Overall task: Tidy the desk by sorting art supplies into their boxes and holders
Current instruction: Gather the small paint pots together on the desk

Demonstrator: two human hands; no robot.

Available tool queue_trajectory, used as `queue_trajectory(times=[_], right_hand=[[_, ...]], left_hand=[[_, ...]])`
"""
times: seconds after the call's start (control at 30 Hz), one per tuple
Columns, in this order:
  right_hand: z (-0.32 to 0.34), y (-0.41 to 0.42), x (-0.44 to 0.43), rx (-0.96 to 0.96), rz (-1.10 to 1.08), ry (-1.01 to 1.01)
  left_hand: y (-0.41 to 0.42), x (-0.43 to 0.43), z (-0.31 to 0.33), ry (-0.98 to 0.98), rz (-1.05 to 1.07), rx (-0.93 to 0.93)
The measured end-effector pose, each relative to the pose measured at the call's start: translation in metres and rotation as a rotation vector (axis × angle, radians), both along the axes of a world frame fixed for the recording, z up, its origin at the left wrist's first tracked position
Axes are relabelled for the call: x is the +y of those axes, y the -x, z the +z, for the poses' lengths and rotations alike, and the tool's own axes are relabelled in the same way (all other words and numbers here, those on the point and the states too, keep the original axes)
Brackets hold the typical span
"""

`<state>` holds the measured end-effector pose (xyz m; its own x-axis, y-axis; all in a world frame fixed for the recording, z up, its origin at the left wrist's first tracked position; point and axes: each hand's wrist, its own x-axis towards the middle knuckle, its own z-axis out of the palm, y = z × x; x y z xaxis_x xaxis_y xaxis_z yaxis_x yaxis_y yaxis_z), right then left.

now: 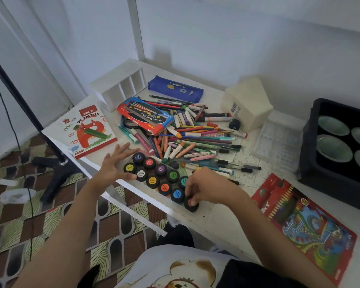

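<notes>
Left hand point(114, 163) spreads its fingers beside the poster-paint pots point(160, 169); right hand point(204, 186) pinches the end pot point(192, 206) near the front edge of the desk point(216, 217). Lifting it straight up should spare the blue-capped neighbour point(177, 194) a knock.

The round black plastic paint jars point(152, 180) are labelled yellow, red, purple, white, orange, green and blue. A red cat is printed on the white cardboard pastel box point(87, 132) at the left, rainbow swirls on the red cardboard pencil box point(312, 225) at the near right.
</notes>
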<state>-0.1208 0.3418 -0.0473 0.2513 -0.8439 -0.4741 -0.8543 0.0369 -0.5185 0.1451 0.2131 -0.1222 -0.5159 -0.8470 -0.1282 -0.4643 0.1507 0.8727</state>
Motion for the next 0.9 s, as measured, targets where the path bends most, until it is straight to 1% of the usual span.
queue_trajectory(times=[0.07,0.17,0.23,0.3,0.37,0.43,0.47,0.53,0.6,0.8,0.9], right_hand=[[-0.003,0.001,-0.001,-0.007,0.002,0.001],[0.0,0.012,-0.002,-0.149,-0.024,-0.001],[0.006,0.025,-0.005,-0.207,-0.102,0.082],[0.008,0.046,-0.013,-0.184,-0.268,0.249],[0.003,0.072,-0.026,-0.123,-0.472,0.414],[-0.006,0.097,-0.04,-0.074,-0.635,0.488],[-0.011,0.107,-0.047,-0.051,-0.679,0.5],[-0.017,0.119,-0.058,0.028,-0.688,0.529],[-0.022,0.124,-0.068,0.136,-0.643,0.559],[-0.031,0.123,-0.095,0.505,-0.608,0.491],[-0.034,0.123,-0.098,0.584,-0.592,0.537]], left_hand=[[0.001,0.0,0.0,0.004,0.005,-0.002],[0.0,0.001,-0.001,0.009,0.007,-0.013],[-0.001,0.001,-0.001,0.009,0.007,-0.01],[0.0,0.001,0.0,-0.004,-0.007,-0.003],[0.0,0.001,0.0,-0.018,-0.002,0.007],[0.0,0.001,0.0,-0.015,-0.002,0.01],[0.001,0.002,0.001,-0.01,-0.001,0.005],[0.0,0.002,0.002,-0.009,-0.004,-0.006],[-0.001,0.001,0.003,-0.013,-0.02,-0.009],[-0.002,-0.001,0.001,-0.024,-0.023,0.02],[-0.001,-0.001,0.001,-0.02,-0.017,0.019]])
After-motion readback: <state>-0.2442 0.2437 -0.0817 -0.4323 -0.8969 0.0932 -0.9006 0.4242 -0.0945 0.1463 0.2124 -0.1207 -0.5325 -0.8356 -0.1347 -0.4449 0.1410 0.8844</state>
